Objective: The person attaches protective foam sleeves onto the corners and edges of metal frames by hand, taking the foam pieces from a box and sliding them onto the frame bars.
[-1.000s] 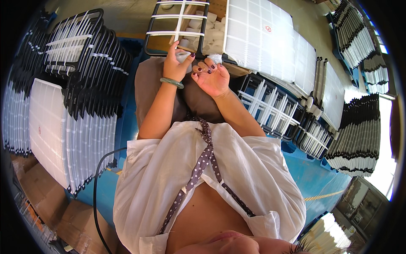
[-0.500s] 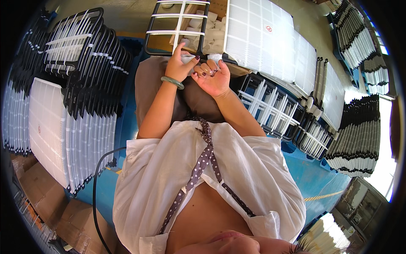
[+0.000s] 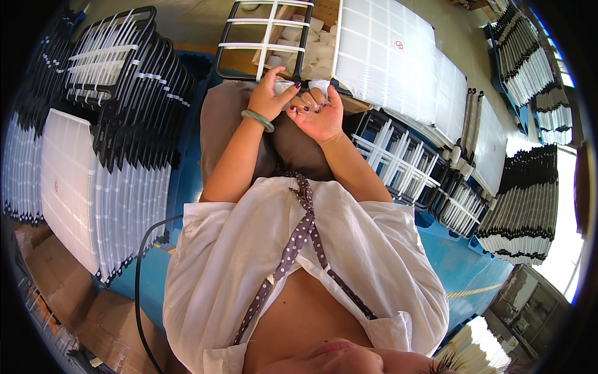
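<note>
Pale, whitish and small, held in the left grip (image 3: 268, 101) between thumb and forefinger: a pale piece (image 3: 283, 86), mostly covered by the thumb, exact shape too hidden to tell. Lies just left of the right grip (image 3: 317, 117). Farther right, just beyond those curled fingers, a white crinkled bundle (image 3: 319, 85), partly covered, contact impossible to tell.

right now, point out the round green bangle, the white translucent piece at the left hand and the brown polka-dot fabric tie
Round green bangle (image 3: 258, 118), head view: middle of its band
White translucent piece (image 3: 283, 86), head view: its exposed surface
Brown polka-dot fabric tie (image 3: 304, 198), head view: the knot
</note>
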A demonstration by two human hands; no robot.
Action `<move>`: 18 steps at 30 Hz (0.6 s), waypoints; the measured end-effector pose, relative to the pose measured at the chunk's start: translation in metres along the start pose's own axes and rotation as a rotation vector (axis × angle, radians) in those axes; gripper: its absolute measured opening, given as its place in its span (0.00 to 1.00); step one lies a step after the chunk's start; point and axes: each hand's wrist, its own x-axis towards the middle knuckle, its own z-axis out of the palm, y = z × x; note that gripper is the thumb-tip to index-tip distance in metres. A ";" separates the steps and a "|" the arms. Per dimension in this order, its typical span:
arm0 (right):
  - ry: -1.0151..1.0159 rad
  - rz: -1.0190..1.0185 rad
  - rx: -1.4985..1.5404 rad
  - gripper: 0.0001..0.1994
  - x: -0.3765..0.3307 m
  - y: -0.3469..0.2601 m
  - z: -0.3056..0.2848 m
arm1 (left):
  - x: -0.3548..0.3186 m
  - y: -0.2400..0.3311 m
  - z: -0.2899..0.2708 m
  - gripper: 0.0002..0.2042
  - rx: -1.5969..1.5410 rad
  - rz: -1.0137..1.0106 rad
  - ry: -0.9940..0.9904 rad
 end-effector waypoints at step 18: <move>0.075 0.013 -0.162 0.04 -0.002 0.006 -0.008 | 0.001 0.011 -0.029 0.21 -1.201 -0.184 -0.004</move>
